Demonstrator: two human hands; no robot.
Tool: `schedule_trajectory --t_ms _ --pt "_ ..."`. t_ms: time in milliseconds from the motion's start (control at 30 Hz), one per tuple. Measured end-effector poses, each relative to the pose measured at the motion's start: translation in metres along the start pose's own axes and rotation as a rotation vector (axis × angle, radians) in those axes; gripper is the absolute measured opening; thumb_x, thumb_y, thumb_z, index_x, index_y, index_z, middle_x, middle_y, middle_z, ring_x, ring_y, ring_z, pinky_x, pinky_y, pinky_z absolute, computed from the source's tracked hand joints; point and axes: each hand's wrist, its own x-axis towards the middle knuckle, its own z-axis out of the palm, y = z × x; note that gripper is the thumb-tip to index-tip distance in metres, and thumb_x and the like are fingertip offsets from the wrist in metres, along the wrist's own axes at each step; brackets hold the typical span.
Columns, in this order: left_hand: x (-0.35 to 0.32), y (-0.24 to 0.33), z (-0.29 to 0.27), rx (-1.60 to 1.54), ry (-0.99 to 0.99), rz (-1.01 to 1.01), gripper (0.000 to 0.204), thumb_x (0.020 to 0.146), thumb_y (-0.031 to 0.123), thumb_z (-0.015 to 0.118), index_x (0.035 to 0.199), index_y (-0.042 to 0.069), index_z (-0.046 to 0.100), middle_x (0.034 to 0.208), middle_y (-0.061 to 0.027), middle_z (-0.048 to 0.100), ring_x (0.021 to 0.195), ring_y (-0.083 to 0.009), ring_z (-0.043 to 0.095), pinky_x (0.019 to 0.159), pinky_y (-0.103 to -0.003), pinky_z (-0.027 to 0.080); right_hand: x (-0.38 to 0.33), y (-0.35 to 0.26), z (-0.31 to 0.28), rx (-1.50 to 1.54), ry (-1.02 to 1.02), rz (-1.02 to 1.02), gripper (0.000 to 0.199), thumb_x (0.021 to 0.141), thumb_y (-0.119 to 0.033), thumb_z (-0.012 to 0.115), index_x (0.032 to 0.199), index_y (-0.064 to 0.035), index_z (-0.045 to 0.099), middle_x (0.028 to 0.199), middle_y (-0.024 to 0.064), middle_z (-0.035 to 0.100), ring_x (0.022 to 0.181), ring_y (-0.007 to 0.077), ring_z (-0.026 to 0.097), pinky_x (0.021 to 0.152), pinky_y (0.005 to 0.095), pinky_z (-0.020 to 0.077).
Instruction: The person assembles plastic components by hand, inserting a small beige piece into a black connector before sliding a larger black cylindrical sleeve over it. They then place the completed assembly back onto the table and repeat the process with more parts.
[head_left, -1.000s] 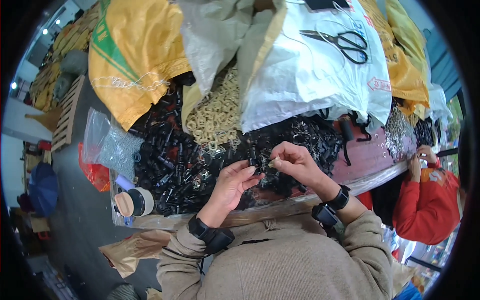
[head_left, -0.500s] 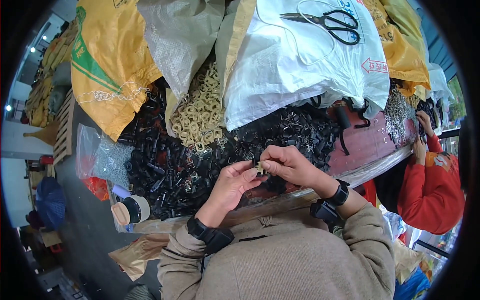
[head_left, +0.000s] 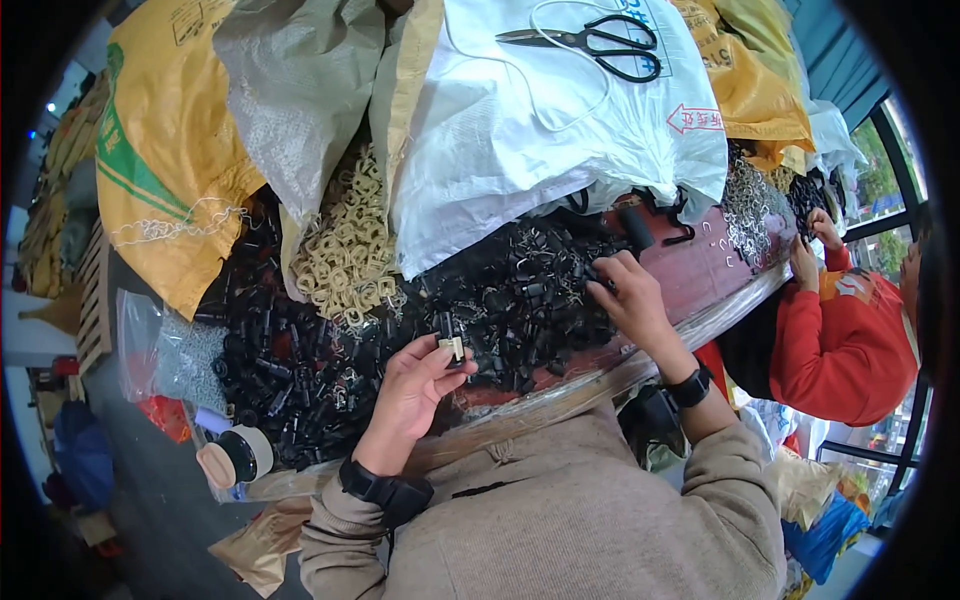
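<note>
two hands work over a crowded desk whose reddish top shows bare only at about 3 o'clock of the person's reach. the left hand is curled, its fingers pinched together on a small black and cream clip held just above the near edge. the right hand, at 2 o'clock from the left one, has its fingers closed down into the heap of black plastic parts; whether it grips one i cannot tell. that heap spreads across the middle of the desk. at 11 o'clock of it lies a pile of cream rings. sacks lean over the far side: a yellow sack at 10 o'clock, a grey woven sack at 11, a white sack at 12 with black scissors on top. a co-worker in a red sleeve stands at 3 o'clock. a window shows beyond.
</note>
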Motion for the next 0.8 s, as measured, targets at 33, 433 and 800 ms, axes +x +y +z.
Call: schedule_trajectory --t_ms 33,433,800 --pt "0.001 -0.001 0.002 -0.002 -0.008 -0.012 0.019 0.083 0.009 0.054 0.098 -0.003 0.052 0.089 -0.0159 0.060 0.078 -0.0224 0.062 0.066 -0.026 0.053 -0.001 0.005 0.003 -0.070 0.033 0.001 0.019 0.072 -0.008 0.062 0.089 -0.0034 0.053 0.078 0.0104 0.049 0.066 0.0275 0.054 0.056 0.0329 0.0426" --pt "0.018 0.000 0.017 0.002 0.020 -0.032 0.018 0.083 0.008 0.053 0.099 -0.002 0.052 0.090 -0.0157 0.060 0.079 -0.0228 0.062 0.067 -0.026 0.053 0.010 0.024 0.018 -0.180 -0.006 -0.100 0.018 0.074 -0.004 0.056 0.091 -0.0041 0.049 0.082 0.0107 0.049 0.071 0.0312 0.053 0.059 0.0368 0.0429" --pt "0.018 -0.004 0.036 0.111 0.015 0.006 0.020 0.084 0.010 0.055 0.100 0.000 0.053 0.091 -0.0119 0.060 0.079 -0.0211 0.061 0.064 -0.026 0.052 0.017 -0.058 -0.012 0.482 -0.336 -0.122 0.009 0.081 -0.008 0.054 0.087 -0.0022 0.049 0.069 0.0099 0.051 0.063 0.0209 0.055 0.055 0.0312 0.0425"
